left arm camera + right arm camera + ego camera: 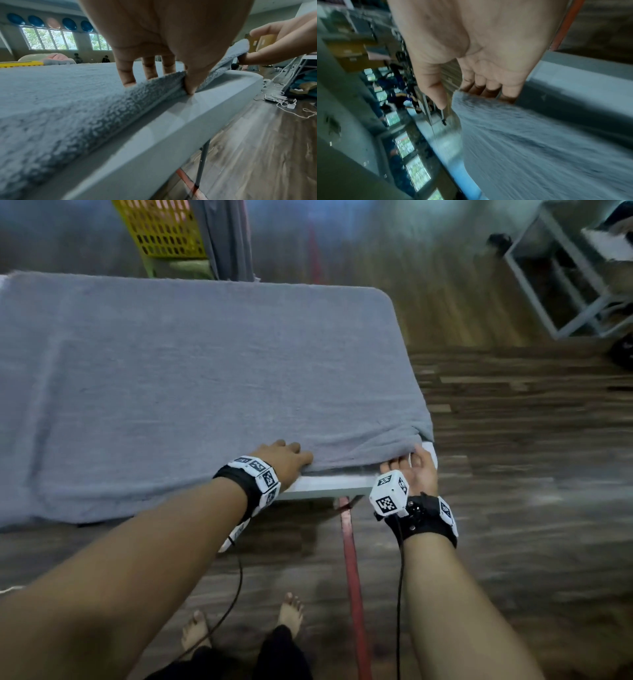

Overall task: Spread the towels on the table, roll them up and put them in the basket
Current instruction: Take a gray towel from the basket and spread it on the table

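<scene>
Pinching one grey towel edge, two hands, left hand, right hand

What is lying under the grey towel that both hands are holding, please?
Under the grey towel is the white table, visible only as a bare strip along its near edge; the towel hides the remaining tabletop.

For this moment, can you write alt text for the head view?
Both hands hold the near edge of a grey towel spread over a white table: left hand on top, right hand lifting the corner. A yellow basket stands beyond.
</scene>
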